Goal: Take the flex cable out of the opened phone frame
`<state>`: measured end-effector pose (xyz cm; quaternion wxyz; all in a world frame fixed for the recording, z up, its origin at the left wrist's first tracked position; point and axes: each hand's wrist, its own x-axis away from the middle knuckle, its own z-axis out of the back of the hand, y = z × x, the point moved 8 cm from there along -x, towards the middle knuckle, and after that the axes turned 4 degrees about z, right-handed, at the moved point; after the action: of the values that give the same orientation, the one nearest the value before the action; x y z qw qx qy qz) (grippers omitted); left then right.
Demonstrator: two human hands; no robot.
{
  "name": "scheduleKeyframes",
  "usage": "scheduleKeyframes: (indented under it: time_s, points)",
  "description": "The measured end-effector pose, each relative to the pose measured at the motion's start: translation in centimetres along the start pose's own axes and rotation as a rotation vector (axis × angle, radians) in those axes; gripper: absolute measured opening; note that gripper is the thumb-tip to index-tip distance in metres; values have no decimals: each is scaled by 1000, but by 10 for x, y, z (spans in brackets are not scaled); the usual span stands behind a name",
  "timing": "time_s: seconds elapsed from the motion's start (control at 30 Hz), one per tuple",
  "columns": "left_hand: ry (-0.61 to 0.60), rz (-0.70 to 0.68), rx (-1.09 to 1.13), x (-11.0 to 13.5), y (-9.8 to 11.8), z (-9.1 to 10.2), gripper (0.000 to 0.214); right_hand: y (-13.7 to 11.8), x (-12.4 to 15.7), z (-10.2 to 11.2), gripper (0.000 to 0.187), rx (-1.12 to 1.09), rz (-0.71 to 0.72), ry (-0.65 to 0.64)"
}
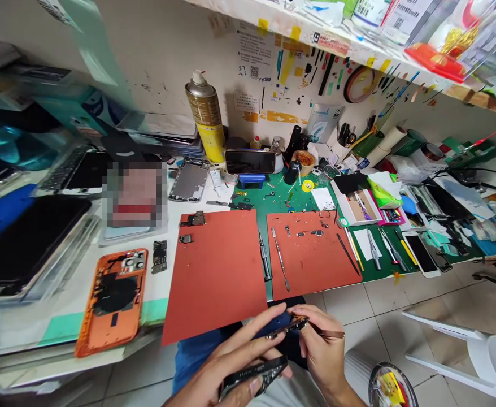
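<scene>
The half-curled left grip (235, 362) clamps a black rectangular frame (242, 375); to its upper right, a narrow dark electronic part (294, 325) slants, long axis rising rightward, into the nearer right grip (325, 345), pinched closed on its end.

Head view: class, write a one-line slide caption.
Left hand holding a black part, right hand at a small dark component, before two red mats.

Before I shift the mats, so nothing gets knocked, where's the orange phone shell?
In the head view, the orange phone shell lies left on the white surface, beside the dark circuit board and left of the red mats.
</scene>
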<state>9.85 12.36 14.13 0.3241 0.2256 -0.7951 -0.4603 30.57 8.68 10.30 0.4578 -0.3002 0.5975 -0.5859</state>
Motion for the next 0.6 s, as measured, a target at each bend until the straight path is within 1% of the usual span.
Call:
scheduleKeyframes:
  time_s: [0.13, 0.2, 0.33, 0.43, 0.5, 0.6]
  points:
    - [5, 6, -8, -3, -13, 5, 40, -5, 9, -4, 16, -26, 30, -6]
    - [-36, -2, 10, -7, -16, 3, 40, -10, 9, -4, 17, -24, 66, -12]
    - [-138, -73, 109, -16, -12, -3, 37, -17, 9, -3, 24, -6, 142, -12]
    - [-140, -95, 115, -19, -10, -3, 36, -18, 11, -3, 23, 16, 168, -24]
    - [-132, -101, 75, -18, -11, -2, 36, -16, 13, 1, 24, 37, 131, -43]
    - [-136, -130, 16, -16, -12, 1, 39, -14, 10, 20, 18, 14, -18, -32]
